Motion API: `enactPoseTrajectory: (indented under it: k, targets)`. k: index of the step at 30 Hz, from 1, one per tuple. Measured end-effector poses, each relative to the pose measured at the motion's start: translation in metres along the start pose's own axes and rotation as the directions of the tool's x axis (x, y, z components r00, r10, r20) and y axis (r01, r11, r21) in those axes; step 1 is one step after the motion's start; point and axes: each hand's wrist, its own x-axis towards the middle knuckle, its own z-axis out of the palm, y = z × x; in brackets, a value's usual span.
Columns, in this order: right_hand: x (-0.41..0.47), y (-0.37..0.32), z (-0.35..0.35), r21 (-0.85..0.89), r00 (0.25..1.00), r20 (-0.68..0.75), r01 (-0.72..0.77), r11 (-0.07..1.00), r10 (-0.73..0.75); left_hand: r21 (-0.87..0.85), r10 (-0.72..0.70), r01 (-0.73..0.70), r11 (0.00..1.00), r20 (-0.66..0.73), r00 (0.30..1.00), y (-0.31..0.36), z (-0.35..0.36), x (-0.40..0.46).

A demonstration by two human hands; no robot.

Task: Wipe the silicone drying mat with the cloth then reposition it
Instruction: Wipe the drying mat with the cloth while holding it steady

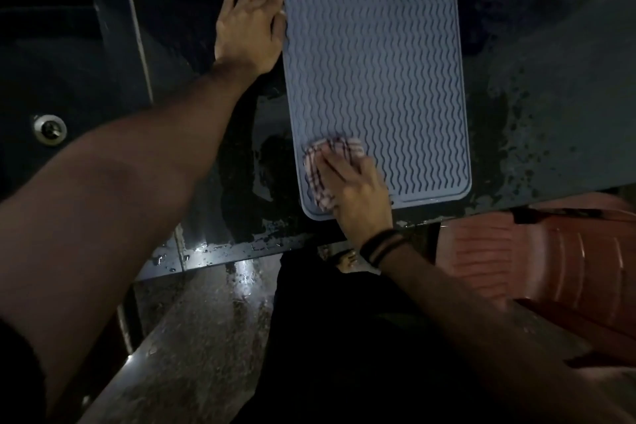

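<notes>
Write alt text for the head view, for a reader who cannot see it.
A person's right hand presses a checked cloth onto the near left corner of a grey ribbed silicone drying mat, while the left hand lies flat against the mat's far left edge. The mat lies on a dark, wet countertop.

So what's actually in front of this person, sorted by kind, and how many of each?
Hands: 2, the left hand flat at the mat's edge, the right hand pressing the cloth
Silicone drying mat: 1, grey-blue
Checked cloth: 1
Dark wristbands: 1 set
Reddish plastic stool: 1
Total: 6
</notes>
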Motion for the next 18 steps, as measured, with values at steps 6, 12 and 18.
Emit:
enactPoseTrajectory:
  k: [6,12,18]
  targets:
    - [-0.028,0.002,-0.012,-0.004,0.994,-0.087,0.063,0.998,-0.063,-0.029,0.016,-0.016,0.999,0.026,1.000,0.003,-0.005,-0.001]
    - [0.046,0.007,-0.039,0.061,0.971,-0.236,-0.026,0.998,0.040,-0.038,0.083,-0.083,0.996,-0.017,0.996,0.016,-0.011,-0.044]
    - [0.064,-0.003,-0.013,-0.010,0.998,-0.048,-0.045,0.999,0.045,-0.031,0.031,-0.030,0.999,0.051,0.998,0.036,0.012,-0.094]
